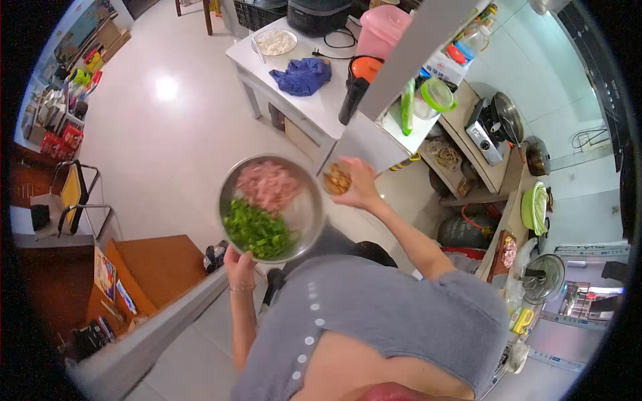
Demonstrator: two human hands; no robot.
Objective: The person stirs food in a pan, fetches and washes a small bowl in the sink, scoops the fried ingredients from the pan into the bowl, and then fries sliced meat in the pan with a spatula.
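Note:
My left hand (241, 264) grips the near rim of a round stainless steel basin (309, 230), its fingers mostly hidden underneath. Sliced pale pink meat (269, 186) lies in the far part of the basin, and chopped green vegetable (256, 229) fills the near left part. Just right of the basin, my right hand (361, 186) is closed around a small dish of brownish-orange pieces (337, 179); what these pieces are I cannot tell. Both vessels are held in the air above the floor, in front of my body.
Ahead stands a white table (314, 107) with a plate of white food (276, 43), a blue cloth (301, 76) and a pink container (382, 30). A grey post (421, 53) rises beside it. On the right are a gas stove (487, 134) and counter; a chair (75, 194) stands left.

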